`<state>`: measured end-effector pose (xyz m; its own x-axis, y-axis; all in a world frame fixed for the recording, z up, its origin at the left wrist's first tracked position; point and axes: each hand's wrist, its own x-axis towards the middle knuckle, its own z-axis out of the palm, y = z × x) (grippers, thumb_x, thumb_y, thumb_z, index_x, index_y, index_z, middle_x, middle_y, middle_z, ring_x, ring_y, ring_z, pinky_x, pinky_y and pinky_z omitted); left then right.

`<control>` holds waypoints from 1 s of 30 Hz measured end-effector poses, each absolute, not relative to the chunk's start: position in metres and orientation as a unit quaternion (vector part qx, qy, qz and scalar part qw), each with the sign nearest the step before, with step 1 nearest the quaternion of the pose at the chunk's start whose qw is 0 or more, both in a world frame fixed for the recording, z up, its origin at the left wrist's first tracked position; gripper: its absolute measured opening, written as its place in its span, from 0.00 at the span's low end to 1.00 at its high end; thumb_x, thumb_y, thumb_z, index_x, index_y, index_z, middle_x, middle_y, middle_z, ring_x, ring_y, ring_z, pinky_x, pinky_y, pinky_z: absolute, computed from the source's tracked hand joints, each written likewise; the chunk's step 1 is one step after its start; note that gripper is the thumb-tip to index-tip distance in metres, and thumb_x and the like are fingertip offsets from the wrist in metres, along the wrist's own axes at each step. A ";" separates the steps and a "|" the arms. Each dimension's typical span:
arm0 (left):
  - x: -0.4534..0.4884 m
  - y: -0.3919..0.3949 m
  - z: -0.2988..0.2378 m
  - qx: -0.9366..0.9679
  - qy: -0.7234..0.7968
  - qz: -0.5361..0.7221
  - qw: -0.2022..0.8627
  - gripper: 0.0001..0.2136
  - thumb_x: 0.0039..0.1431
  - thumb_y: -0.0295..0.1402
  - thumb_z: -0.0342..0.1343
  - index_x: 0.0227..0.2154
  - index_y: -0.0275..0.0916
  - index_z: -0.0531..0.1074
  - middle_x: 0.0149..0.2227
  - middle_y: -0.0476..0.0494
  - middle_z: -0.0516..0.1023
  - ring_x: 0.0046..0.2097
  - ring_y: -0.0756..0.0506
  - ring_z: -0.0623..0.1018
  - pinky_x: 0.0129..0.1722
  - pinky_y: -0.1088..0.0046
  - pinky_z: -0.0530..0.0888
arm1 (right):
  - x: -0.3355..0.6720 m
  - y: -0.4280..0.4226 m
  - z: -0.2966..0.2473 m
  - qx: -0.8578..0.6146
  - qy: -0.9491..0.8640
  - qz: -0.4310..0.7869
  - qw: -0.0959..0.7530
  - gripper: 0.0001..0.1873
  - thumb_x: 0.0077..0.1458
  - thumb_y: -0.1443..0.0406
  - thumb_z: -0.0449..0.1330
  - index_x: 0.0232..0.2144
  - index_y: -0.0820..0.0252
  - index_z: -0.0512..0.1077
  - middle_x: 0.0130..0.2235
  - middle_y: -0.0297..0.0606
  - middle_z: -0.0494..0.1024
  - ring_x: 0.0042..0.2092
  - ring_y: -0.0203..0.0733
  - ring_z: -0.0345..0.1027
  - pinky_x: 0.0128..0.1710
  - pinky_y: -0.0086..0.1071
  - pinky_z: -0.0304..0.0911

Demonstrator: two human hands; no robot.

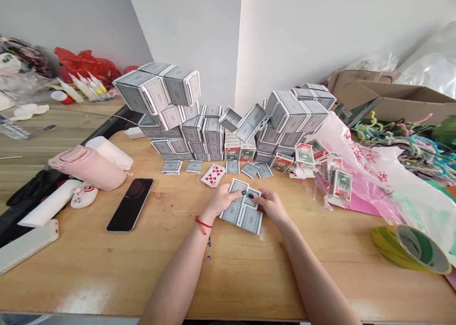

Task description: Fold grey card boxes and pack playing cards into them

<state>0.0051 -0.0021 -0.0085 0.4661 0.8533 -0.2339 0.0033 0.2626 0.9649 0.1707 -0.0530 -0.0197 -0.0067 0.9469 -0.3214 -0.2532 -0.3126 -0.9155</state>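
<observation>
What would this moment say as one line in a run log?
left hand: on grey-backed playing cards | right hand: on same cards | beside: face-up hearts card | behind: stacked grey card packs

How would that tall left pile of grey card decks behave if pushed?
The tall left pile of grey card decks would probably topple easily: its top decks sit tilted, overhanging. Each deck looks light; smooth faces may slide.

Left forearm (pixel 174 277), right forearm (pixel 313 277): bare, no sleeves. Left wrist (pixel 204 220): red knotted string bracelet (pixel 202 224). Right-hand fingernails (pixel 251 196): dark polish.
</observation>
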 end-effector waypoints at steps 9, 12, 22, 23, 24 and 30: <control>0.008 -0.006 0.002 0.504 0.431 0.312 0.680 0.17 0.38 0.43 0.62 0.25 0.33 0.70 0.22 0.49 0.71 0.23 0.52 0.69 0.21 0.78 0.65 | 0.173 -0.053 -0.021 -0.496 -0.281 0.667 0.481 0.20 0.31 0.58 0.68 0.21 0.60 0.62 0.22 0.31 0.69 0.24 0.35 0.63 0.25 0.30 0.61; 0.007 -0.005 -0.001 0.507 0.433 0.312 0.676 0.17 0.38 0.43 0.61 0.26 0.33 0.70 0.24 0.49 0.72 0.24 0.52 0.69 0.23 0.78 0.66 | 0.175 -0.053 -0.021 -0.480 -0.275 0.678 0.483 0.20 0.31 0.59 0.69 0.21 0.60 0.62 0.23 0.31 0.69 0.25 0.34 0.64 0.27 0.31 0.63; 0.002 -0.005 0.001 0.572 0.396 0.262 0.669 0.13 0.42 0.35 0.60 0.30 0.33 0.70 0.30 0.45 0.74 0.32 0.48 0.73 0.30 0.74 0.69 | 0.169 -0.056 -0.013 -0.511 -0.367 0.626 0.460 0.20 0.35 0.54 0.66 0.21 0.60 0.60 0.18 0.28 0.65 0.20 0.31 0.58 0.19 0.25 0.53; 0.001 -0.004 0.001 0.566 0.395 0.254 0.678 0.12 0.42 0.34 0.60 0.30 0.33 0.70 0.30 0.44 0.74 0.31 0.48 0.73 0.29 0.74 0.69 | 0.169 -0.056 -0.013 -0.512 -0.371 0.624 0.459 0.20 0.35 0.54 0.66 0.21 0.60 0.61 0.18 0.28 0.66 0.20 0.31 0.58 0.19 0.25 0.53; 0.001 -0.003 0.000 0.560 0.394 0.252 0.684 0.12 0.41 0.33 0.59 0.30 0.33 0.70 0.30 0.44 0.74 0.31 0.48 0.73 0.30 0.74 0.69 | 0.169 -0.055 -0.014 -0.512 -0.375 0.622 0.458 0.20 0.35 0.54 0.66 0.21 0.60 0.61 0.18 0.29 0.66 0.20 0.31 0.58 0.19 0.26 0.53; 0.004 -0.003 -0.004 0.604 0.452 0.331 0.566 0.23 0.37 0.25 0.58 0.42 0.37 0.65 0.35 0.47 0.70 0.36 0.49 0.71 0.36 0.72 0.69 | 0.168 -0.055 -0.012 -0.534 -0.437 0.568 0.449 0.19 0.38 0.52 0.63 0.20 0.61 0.64 0.17 0.28 0.62 0.19 0.31 0.53 0.18 0.26 0.48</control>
